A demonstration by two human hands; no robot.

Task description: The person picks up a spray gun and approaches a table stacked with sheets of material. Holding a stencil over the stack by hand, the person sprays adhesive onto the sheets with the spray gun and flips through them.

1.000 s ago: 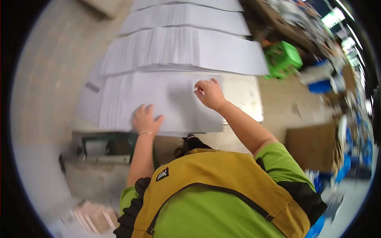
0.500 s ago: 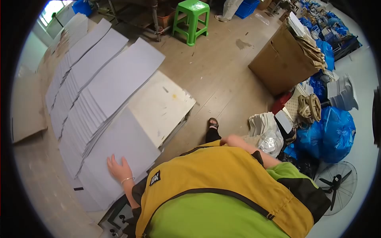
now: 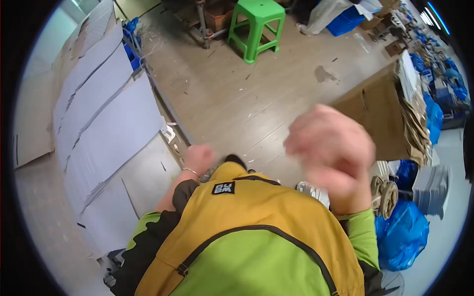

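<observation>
My left hand (image 3: pixel 199 158), with a thin bracelet at the wrist, is in front of my body beside the table's right edge. It is blurred, and its fingers cannot be made out clearly. My right hand (image 3: pixel 332 148) is raised close to the camera at the right, smeared by motion, with its fingers curled; whether it holds anything cannot be seen. Overlapping stacks of white sheets (image 3: pixel 116 133) lie fanned out along the table (image 3: pixel 148 172) at the left, apart from both hands. A yellow apron (image 3: pixel 247 202) covers my front.
A green stool (image 3: pixel 256 29) stands on the floor ahead. To the right are a large cardboard box (image 3: pixel 377 111), blue plastic bags (image 3: pixel 402 237) and a stack of papers (image 3: pixel 431 190). A blue bin (image 3: pixel 344 20) stands farther back. A metal rail (image 3: pixel 168 106) runs beyond the table.
The view has swung to the right. My left hand has come off the white sheets to the table's edge, and my right hand has risen from beside my body toward the camera.
</observation>
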